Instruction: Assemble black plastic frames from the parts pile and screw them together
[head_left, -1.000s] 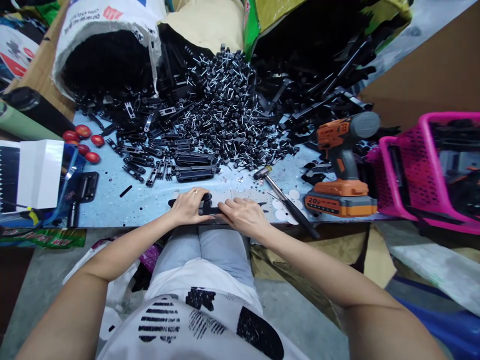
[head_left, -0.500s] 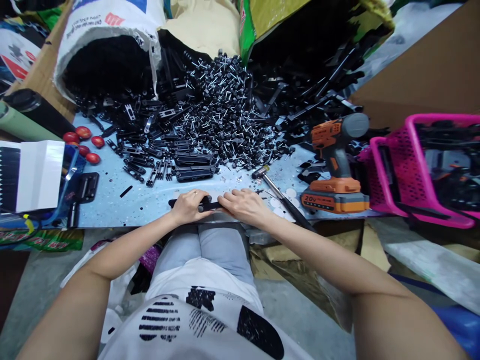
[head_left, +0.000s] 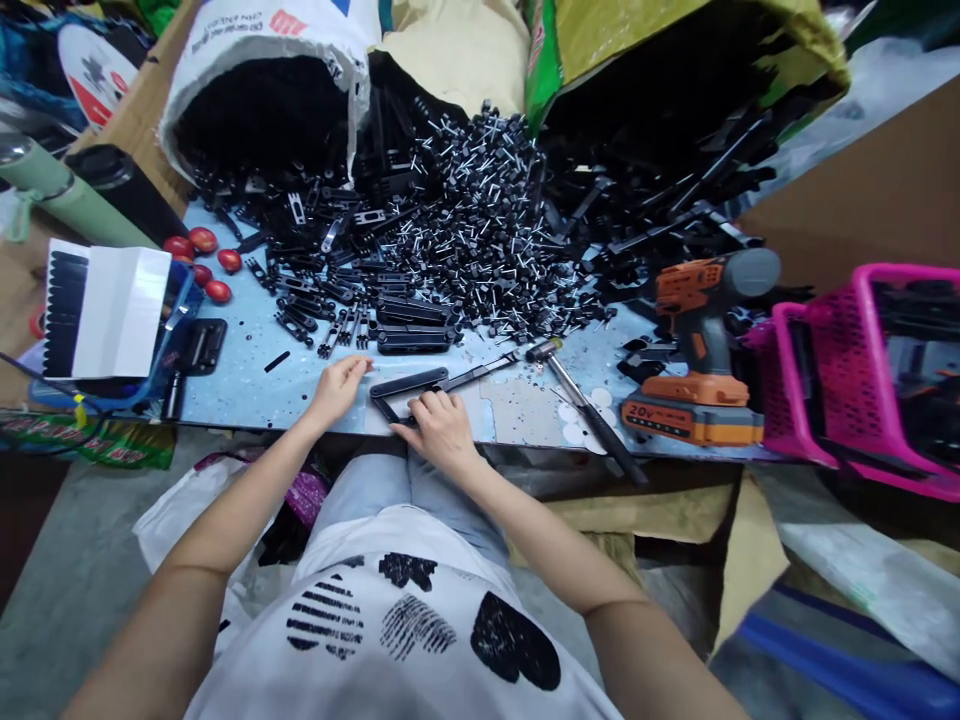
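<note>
My right hand (head_left: pixel 441 428) rests at the front edge of the table, its fingers closed on a black hinged arm (head_left: pixel 409 382). The arm is unfolded, with one thin link reaching right toward the head of a hammer (head_left: pixel 577 400). Apart from it, to the left, is my left hand (head_left: pixel 337 388). Its thumb and fingertips are pinched together; whatever is between them, if anything, is too small to make out. Beyond both hands, several folded black arms (head_left: pixel 416 325) lie in a row before a heap of black-headed metal pins (head_left: pixel 487 220).
An orange cordless drill (head_left: pixel 697 350) stands at the right, beside pink baskets (head_left: pixel 806 370) of black parts. Open sacks (head_left: pixel 262 40) spill parts at the back. Red fruits (head_left: pixel 217 291), a blue bin (head_left: pixel 176 325) and a green bottle (head_left: pixel 75 200) are at the left.
My left hand has let go of the black arm and moved left. The arm has been unfolded, and my right hand has shifted a little left with it. The view has swung slightly.
</note>
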